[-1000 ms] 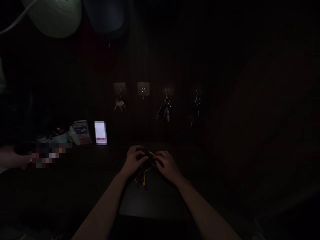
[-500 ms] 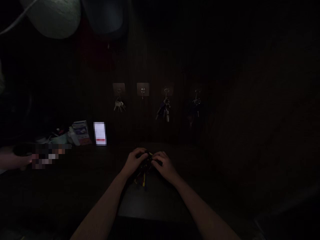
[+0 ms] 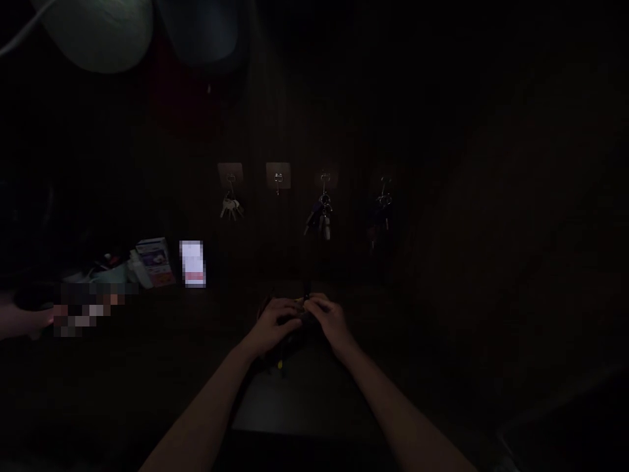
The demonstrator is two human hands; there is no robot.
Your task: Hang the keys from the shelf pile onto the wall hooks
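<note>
Left hand (image 3: pixel 270 326) and right hand (image 3: pixel 331 320) are being held close together, fingers bent, over a dark bundle (image 3: pixel 280 364) with yellow parts, which is lying between and beneath them on the tabletop (image 3: pixel 289 408). Thumbs are being held near the fingers; whether the bundle is being gripped or merely touched cannot be told in the dimness. Above, keys (image 3: pixel 230 208) are being held by a hook at the left of a row. Farther left, small boxes (image 3: pixel 154 261) are standing beside a lit screen (image 3: pixel 192 263), and another person's hand (image 3: pixel 24 321) is being shown.
</note>
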